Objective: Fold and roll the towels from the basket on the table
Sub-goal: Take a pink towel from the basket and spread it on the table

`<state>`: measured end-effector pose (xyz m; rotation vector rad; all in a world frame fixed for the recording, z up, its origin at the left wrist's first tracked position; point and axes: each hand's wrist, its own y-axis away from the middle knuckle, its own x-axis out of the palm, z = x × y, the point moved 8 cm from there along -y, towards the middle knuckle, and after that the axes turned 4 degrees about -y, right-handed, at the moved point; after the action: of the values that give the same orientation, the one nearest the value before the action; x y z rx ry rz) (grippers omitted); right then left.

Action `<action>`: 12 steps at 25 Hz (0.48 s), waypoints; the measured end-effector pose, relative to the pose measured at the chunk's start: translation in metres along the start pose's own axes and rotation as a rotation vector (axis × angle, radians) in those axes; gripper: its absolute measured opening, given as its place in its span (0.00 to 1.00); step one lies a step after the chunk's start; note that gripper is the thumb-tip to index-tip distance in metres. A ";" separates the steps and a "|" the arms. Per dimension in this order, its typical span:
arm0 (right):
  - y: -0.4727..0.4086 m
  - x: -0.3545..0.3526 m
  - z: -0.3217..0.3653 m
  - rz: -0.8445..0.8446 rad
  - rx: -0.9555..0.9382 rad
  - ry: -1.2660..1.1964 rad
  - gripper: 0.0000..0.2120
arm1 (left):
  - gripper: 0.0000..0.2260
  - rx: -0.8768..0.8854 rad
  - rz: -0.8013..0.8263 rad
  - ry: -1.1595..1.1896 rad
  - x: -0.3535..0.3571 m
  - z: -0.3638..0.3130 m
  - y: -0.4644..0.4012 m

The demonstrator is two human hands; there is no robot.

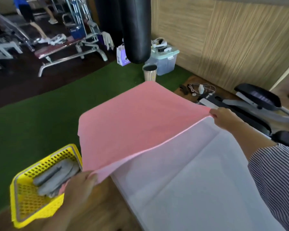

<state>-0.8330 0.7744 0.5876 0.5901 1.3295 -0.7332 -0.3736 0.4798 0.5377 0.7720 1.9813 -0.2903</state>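
Observation:
A pink towel (137, 124) is spread out in the air over a white table top (198, 189). My left hand (80, 185) pinches its near left corner, low and close to me. My right hand (223, 119) pinches the near right corner, higher and further out. The towel's far edge droops past the table's far end. A yellow perforated basket (28, 205) stands to the left of the table, with grey towels (55, 177) and a bit of pink cloth lying inside it.
Green turf covers the floor on the left. A black punching bag (135, 30) hangs ahead, with a small bin (150, 72) and a clear storage box (163, 59) below it. An exercise machine (257, 104) stands at the right. Weight benches fill the far left.

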 end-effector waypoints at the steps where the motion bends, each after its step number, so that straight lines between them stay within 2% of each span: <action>1: 0.013 -0.002 -0.006 0.014 -0.021 0.028 0.08 | 0.16 -0.009 0.017 -0.023 0.006 -0.003 0.010; 6: 0.079 0.006 -0.046 0.030 -0.055 0.079 0.09 | 0.17 -0.056 0.034 -0.059 0.024 -0.020 0.067; 12: 0.139 0.013 -0.068 0.018 -0.008 0.110 0.11 | 0.11 -0.111 -0.023 0.009 0.029 -0.023 0.140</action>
<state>-0.7698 0.9139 0.5608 0.6431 1.4261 -0.6887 -0.3124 0.6112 0.5399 0.6808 1.9980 -0.1893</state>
